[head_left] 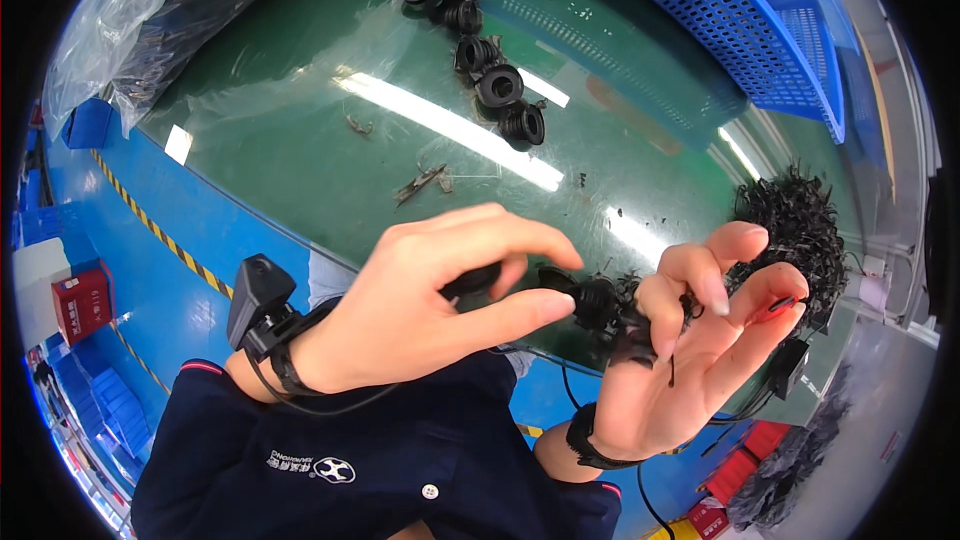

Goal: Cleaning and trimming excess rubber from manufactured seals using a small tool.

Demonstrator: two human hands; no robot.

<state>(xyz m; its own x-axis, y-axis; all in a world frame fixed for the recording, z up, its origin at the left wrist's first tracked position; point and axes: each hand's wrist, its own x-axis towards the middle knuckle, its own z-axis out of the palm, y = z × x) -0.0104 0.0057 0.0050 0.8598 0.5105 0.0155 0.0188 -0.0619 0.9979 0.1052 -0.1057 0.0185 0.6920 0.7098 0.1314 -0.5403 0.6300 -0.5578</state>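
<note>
1. We lean over a glossy green tabletop (290, 175), with a blue perforated plastic crate (700, 10) at its far right
2. Our left hand (400, 290) arches, thumb and forefinger spread apart
3. Our right hand (675, 385) turns palm up, fingers loosely curled (whether either hand grips, we cannot tell)
4. A black ribbed rubber piece (597, 302) lies between our hands, just right of the left thumb tip, nearer that thumb than the right palm; its long axis seemingly slants rightward toward us
5. A small red-and-black item (778, 306) sits at a right fingertip
</note>
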